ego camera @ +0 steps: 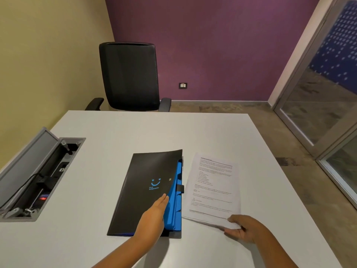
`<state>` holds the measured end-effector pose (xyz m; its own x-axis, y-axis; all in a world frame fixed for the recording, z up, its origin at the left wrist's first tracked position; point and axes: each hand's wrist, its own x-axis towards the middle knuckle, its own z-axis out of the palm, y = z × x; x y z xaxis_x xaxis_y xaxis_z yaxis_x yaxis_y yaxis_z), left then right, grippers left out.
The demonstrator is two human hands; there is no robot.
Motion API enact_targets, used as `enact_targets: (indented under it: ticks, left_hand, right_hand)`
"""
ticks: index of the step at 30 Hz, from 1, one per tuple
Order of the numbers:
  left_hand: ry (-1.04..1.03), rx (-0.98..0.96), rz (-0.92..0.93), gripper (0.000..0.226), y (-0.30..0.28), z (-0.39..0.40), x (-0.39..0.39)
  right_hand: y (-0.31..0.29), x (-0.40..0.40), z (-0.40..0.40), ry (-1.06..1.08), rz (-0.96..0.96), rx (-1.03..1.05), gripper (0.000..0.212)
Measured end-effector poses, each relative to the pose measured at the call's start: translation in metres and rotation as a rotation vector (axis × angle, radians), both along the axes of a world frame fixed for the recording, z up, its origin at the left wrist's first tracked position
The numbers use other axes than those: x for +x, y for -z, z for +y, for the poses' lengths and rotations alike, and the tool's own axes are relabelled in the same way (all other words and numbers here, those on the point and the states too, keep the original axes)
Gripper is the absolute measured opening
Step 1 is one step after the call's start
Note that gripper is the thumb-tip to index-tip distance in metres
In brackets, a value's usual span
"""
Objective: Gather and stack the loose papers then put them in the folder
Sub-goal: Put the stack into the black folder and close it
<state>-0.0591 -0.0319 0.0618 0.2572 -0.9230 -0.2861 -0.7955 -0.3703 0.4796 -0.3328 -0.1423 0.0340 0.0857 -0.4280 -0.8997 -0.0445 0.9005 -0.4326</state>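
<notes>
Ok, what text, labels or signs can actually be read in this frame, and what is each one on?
None can be read.
Folder cover: blue smiley logo above a short line of blue lettering, too blurred to read.
Stack of papers: printed paragraphs and a heading, too small to read.
Cable box in the table: small labels, illegible.

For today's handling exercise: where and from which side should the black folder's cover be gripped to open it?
Grip the cover at its free right edge, coming from the right. The edge is already lifted there above the blue pockets, while the spine lies on the left. The left hand lies at that edge near the bottom.
</notes>
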Motion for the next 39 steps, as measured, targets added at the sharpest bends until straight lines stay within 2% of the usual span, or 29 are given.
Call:
enact_targets:
  ticks: [3,8,15,18,20,22,23,26,27,30,31,35,39]
  left_hand:
    - [-0.030,-0.019,-0.041,0.078,-0.005,0.002,0.000]
    - [-0.088,-0.086,-0.135,0.088,-0.010,0.007,0.004]
    - [-0.126,-0.161,-0.160,0.082,-0.019,0.002,0.009]
    - [-0.142,-0.148,-0.186,0.091,-0.017,-0.004,0.012]
    - [-0.140,-0.155,-0.144,0.084,-0.015,-0.003,0.012]
    - [-0.100,-0.174,-0.093,0.063,-0.014,-0.002,0.013]
    - [-0.072,-0.158,-0.129,0.064,-0.014,-0.003,0.015]
    - [-0.010,0.054,-0.383,0.090,-0.013,-0.005,0.029]
    - [0.016,0.121,-0.443,0.084,-0.015,-0.005,0.034]
    - [0.037,0.274,-0.549,0.036,-0.026,0.002,0.047]
    - [0.022,0.301,-0.583,0.036,-0.025,0.004,0.052]
    - [0.014,0.261,-0.658,0.071,-0.015,0.005,0.066]
    - [-0.019,0.233,-0.661,0.077,-0.013,0.002,0.066]
  right_hand:
    - [-0.002,-0.001,0.000,0.078,-0.084,-0.036,0.029]
    - [-0.011,-0.013,-0.004,0.038,-0.060,-0.206,0.040]
    - [-0.034,-0.034,-0.002,0.141,-0.217,-0.258,0.028]
    - [-0.042,-0.037,0.000,0.148,-0.265,-0.241,0.026]
    - [-0.044,-0.038,0.001,0.127,-0.273,-0.220,0.029]
    - [-0.044,-0.038,0.002,0.094,-0.266,-0.200,0.030]
    - [-0.044,-0.038,0.003,0.076,-0.261,-0.192,0.028]
    - [-0.040,-0.036,0.006,0.028,-0.248,-0.166,0.023]
    - [-0.039,-0.036,0.008,0.018,-0.245,-0.157,0.023]
    - [-0.034,-0.035,0.010,0.005,-0.240,-0.124,0.027]
    - [-0.032,-0.035,0.011,0.001,-0.238,-0.117,0.030]
    - [-0.029,-0.028,0.012,-0.017,-0.239,-0.110,0.041]
    - [-0.032,-0.018,0.012,-0.054,-0.285,-0.111,0.031]
